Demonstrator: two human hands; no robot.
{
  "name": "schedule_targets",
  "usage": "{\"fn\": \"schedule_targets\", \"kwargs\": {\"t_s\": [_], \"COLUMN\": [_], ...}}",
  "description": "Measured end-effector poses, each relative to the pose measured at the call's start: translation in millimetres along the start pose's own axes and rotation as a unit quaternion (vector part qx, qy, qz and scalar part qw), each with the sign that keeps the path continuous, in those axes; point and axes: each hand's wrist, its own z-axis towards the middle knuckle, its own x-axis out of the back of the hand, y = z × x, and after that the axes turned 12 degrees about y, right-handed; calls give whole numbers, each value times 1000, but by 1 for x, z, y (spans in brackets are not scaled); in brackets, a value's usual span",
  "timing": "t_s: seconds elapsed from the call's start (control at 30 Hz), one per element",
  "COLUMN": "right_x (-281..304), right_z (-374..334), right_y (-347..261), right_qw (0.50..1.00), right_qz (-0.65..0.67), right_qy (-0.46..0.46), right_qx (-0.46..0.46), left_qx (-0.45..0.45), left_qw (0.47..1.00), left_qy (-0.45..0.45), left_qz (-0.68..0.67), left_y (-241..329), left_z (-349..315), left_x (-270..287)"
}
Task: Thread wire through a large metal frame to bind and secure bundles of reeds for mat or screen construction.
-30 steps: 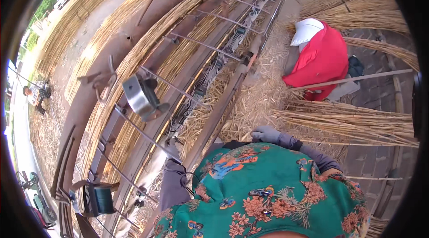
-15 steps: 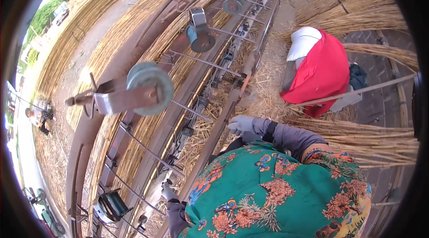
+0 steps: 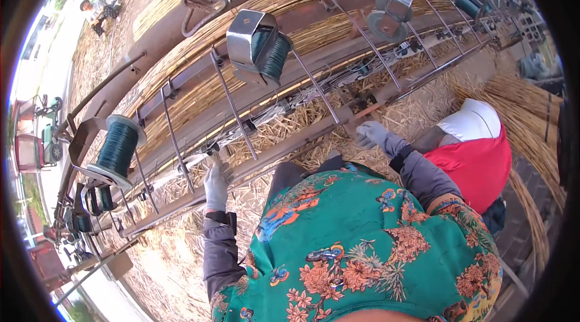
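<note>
My left hand point(image 3: 217, 185), in a pale grey glove, is raised beside the front rail of a long machine. Its fingers are stretched out and slightly apart, close to a small black clip point(image 3: 211, 148); I cannot tell if they touch. My right hand point(image 3: 373, 134), also gloved, hovers near the brown metal rail point(image 3: 296, 144) with fingers loosely extended and nothing visible in them. Across the machine run thin metal rods point(image 3: 315, 86). Above them sit spools of dark green wire, one in a shiny bracket point(image 3: 248, 38) and another at the left point(image 3: 118, 150).
Reed stalks point(image 3: 302, 5) lie along the machine behind a thick rusty pipe point(image 3: 163, 41). To my right is a person in a red garment point(image 3: 474, 165) and white cap, beside reed bundles point(image 3: 531, 104). Straw point(image 3: 175, 255) covers the ground. Another person point(image 3: 96, 14) sits far left.
My view has swung left along the machine. My left hand has come up higher beside the rail, its fingers now more visible. My right hand stays near the rail.
</note>
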Motion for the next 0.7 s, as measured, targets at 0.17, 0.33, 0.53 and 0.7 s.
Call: {"fn": "schedule_targets", "kwargs": {"t_s": [0.17,0.33,0.53,0.7], "right_x": [-32,-93,-72,-25], "right_z": [17,19,-8,-9], "right_y": [-40,-108,-91,-20], "right_qw": [998,963,958,943], "right_qz": [-4,-182,-218,-266], "right_qy": [28,-46,-2,30], "right_qx": [47,194,188,195], "left_qx": [-8,-198,-237,-324], "left_qw": [994,935,859,826], "left_qy": [-73,-139,-123,-138], "left_qz": [82,258,436,441], "left_y": [6,-10,-21,-66], "left_z": [-2,37,74,120], "left_x": [-82,-206,-278,-285]}}
